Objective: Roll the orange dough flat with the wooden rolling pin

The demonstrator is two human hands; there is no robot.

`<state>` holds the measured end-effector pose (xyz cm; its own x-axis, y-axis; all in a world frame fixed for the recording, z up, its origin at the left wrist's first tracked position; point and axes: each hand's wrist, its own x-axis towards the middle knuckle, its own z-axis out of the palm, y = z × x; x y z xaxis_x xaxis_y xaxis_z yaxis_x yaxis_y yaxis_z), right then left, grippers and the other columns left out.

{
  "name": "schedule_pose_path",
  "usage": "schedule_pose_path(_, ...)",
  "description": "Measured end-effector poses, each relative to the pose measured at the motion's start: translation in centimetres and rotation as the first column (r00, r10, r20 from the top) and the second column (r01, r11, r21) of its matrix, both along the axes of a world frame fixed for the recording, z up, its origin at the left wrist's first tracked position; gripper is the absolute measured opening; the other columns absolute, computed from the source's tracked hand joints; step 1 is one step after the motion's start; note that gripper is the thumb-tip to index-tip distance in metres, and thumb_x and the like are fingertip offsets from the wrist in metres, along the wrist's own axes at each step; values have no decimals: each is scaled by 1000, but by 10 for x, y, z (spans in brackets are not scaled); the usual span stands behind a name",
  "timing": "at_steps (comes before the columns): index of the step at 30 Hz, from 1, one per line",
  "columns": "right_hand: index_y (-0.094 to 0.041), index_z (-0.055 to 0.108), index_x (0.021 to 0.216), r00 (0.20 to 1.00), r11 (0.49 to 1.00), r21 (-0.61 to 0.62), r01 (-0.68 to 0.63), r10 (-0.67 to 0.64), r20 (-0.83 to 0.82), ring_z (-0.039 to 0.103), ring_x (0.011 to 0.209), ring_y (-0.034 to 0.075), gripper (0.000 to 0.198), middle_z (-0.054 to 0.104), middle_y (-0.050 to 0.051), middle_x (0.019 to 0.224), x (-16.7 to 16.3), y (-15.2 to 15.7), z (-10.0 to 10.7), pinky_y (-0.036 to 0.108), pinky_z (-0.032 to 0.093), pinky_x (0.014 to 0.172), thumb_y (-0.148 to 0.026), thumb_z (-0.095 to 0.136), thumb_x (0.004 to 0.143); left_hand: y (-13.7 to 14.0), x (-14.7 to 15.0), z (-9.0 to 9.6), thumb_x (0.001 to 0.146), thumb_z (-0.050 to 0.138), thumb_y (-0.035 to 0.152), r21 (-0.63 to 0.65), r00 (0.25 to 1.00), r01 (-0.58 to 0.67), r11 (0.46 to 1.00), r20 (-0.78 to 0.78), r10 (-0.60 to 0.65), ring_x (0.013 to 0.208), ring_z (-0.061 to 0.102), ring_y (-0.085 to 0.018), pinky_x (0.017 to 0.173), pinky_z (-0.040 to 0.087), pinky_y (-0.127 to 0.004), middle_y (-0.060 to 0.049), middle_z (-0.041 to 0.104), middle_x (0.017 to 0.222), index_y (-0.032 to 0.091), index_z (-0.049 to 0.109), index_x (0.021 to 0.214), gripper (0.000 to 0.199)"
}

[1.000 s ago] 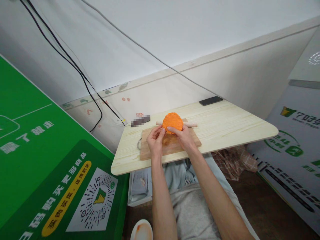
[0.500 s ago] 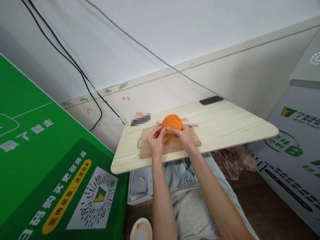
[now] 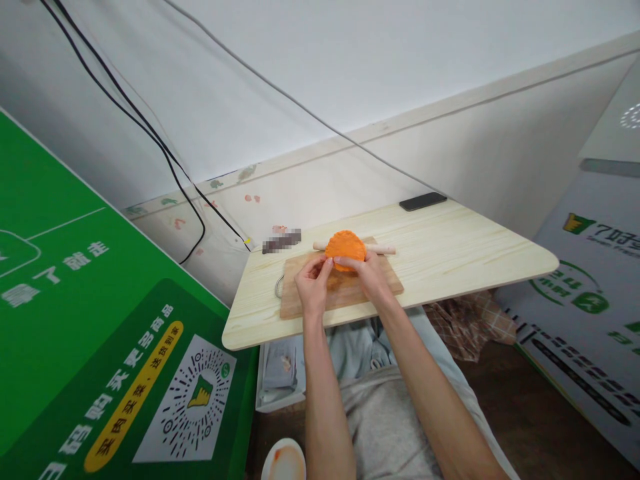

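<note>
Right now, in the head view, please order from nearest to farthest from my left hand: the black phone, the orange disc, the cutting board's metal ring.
From your left hand:
1. Orange disc: touching it, ahead to the right.
2. Metal ring: left, at the cutting board's end.
3. Black phone: far right, near the table's back edge.

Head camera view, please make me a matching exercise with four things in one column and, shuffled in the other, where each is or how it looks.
Things
1. Orange disc
2. Phone
3. Wooden board
4. Wooden rod

Places and looks
a. Black, near the far edge of the table
b. Slim and pale, showing on both sides of the disc
c. Held between the left hand and right hand
d. Flat, with a metal loop at one end

Right pairs: 1-c, 2-a, 3-d, 4-b
</note>
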<state>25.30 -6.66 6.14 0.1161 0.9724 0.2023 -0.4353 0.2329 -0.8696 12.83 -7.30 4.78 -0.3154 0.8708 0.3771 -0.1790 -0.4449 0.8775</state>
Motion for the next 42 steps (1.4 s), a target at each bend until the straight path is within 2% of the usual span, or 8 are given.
schedule_pose_path(7, -20, 78, 82, 1000, 1000, -14, -13, 13, 15, 68, 81, 20, 32, 79, 2, 88, 2, -2, 1, 32, 55, 79, -36, 94, 61, -1, -2, -1, 71, 97, 49, -1, 1000, 21, 1000, -4, -21, 82, 75, -18, 79, 61, -30, -7, 82, 89, 17, 85, 88, 39)
schedule_pose_path(15, -19, 79, 90, 1000, 1000, 11, 23, -23, 5, 69, 87, 21, 36, 80, 4, 96, 0, 0, 0, 32, 57, 83, -36, 93, 62, -1, 0, 2, 80, 89, 59, -10, 999, -22, 1000, -49, 21, 78, 72, -17, 76, 59, -29, -6, 80, 85, 16, 84, 88, 44)
schedule_pose_path(21, -17, 79, 88, 986, 999, 24, -30, 25, 167, 68, 82, 21, 36, 79, 4, 89, 1, -3, 0, 32, 56, 78, -41, 93, 65, -3, 2, 6, 74, 93, 57, -5, 998, -64, 998, 1, 64, 82, 73, -18, 77, 59, -29, -7, 80, 88, 16, 82, 87, 44)
schedule_pose_path(27, -17, 79, 88, 980, 999, 41, -28, 20, 199, 69, 86, 23, 36, 80, 5, 91, 3, -3, 2, 34, 56, 81, -43, 92, 66, -1, 1, 7, 69, 98, 53, -11, 994, -83, 997, 64, 83, 77, 72, -15, 77, 58, -27, -5, 79, 87, 15, 80, 97, 51)
schedule_pose_path(33, -17, 79, 90, 981, 998, 61, 1, -13, 195, 69, 87, 23, 42, 80, 5, 92, 1, -1, 1, 34, 56, 81, -46, 95, 65, -1, 0, 7, 68, 98, 52, 8, 992, -91, 996, 91, 90, 75, 69, -13, 75, 57, -24, -2, 75, 83, 16, 75, 93, 49)
schedule_pose_path(39, -20, 80, 106, 996, 990, 140, -33, 21, 91, 73, 108, 27, 46, 82, 8, 115, -1, -1, 2, 38, 58, 98, -50, 91, 73, 0, 2, 6, 75, 94, 56, -9, 987, -96, 995, 126, 96, 79, 71, -13, 78, 57, -25, -2, 76, 89, 17, 74, 114, 59)
schedule_pose_path(42, -21, 78, 116, 999, 991, 131, 8, -12, 31, 74, 113, 28, 56, 82, 10, 121, -1, 1, 1, 41, 58, 102, -50, 93, 70, -1, 4, 6, 75, 94, 55, -31, 990, -28, 999, 140, 32, 76, 70, -12, 77, 57, -25, 0, 74, 88, 17, 70, 126, 68)
